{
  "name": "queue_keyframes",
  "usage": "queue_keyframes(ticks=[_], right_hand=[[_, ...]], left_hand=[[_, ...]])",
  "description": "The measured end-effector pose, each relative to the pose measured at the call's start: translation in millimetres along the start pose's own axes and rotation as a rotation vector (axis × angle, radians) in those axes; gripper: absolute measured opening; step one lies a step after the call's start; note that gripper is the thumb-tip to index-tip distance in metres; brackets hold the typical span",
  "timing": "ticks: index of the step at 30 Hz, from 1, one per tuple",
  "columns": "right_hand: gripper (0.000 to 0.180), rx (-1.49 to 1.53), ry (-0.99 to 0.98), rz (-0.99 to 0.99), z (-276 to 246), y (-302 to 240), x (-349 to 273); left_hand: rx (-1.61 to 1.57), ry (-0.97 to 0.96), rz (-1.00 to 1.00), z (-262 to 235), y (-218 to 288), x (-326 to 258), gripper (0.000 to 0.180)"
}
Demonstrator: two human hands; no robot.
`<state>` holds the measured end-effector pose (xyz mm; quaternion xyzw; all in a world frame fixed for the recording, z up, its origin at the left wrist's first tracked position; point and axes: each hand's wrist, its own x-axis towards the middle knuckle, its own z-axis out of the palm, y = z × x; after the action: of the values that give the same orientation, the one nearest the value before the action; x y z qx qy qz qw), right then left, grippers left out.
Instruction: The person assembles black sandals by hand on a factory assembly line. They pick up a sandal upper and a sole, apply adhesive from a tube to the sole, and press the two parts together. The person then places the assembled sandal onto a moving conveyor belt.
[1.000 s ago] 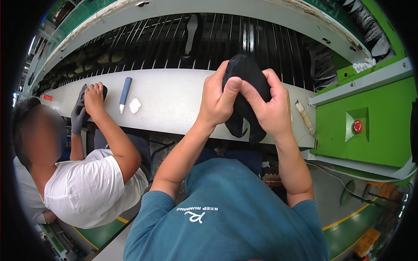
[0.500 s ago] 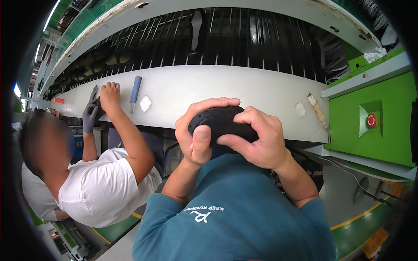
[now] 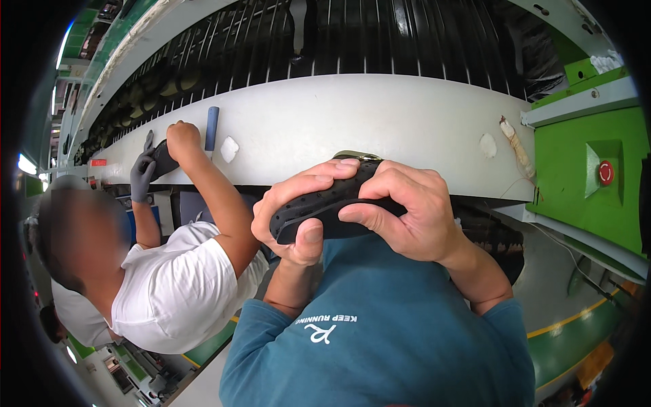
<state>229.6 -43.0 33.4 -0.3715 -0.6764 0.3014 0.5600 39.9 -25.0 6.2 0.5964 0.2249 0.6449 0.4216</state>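
Note:
Both my hands grip a bent black insole (image 3: 319, 207) with small dark dots along its edge, above the near side of the white worktop. My left hand (image 3: 291, 210) wraps its left end, fingers over the top and thumb against the near face. At the other end, my right hand (image 3: 410, 210) pinches it between curled fingers and thumb. A shiny olive-green edge (image 3: 356, 154) shows just beyond my fingertips; whether it belongs to the same piece I cannot tell.
The white worktop (image 3: 407, 112) borders a dark slatted conveyor (image 3: 339, 41). On it lie a blue-handled tool (image 3: 212, 127), white scraps and a wrapped stick (image 3: 517, 146). A co-worker (image 3: 176, 285) at left holds a dark piece. A green machine panel with a red button (image 3: 605, 172) stands right.
The insole has turned in my hands, showing more of its dotted edge and the olive-green edge. My left hand has shifted slightly left. The whole view has moved a little.

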Motion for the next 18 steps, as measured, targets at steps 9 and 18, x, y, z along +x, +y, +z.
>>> queue_keyframes(ticks=[9,18], right_hand=[[0.037,-0.004,0.023,0.034,2.0,-5.9,-7.8],[0.061,0.131,-0.264,0.579,-28.8,-2.8,1.9]], left_hand=[[0.085,-0.079,0.085,0.1,8.0,0.3,0.044],[0.128,-0.184,0.095,-2.3,14.9,3.0,0.033]])
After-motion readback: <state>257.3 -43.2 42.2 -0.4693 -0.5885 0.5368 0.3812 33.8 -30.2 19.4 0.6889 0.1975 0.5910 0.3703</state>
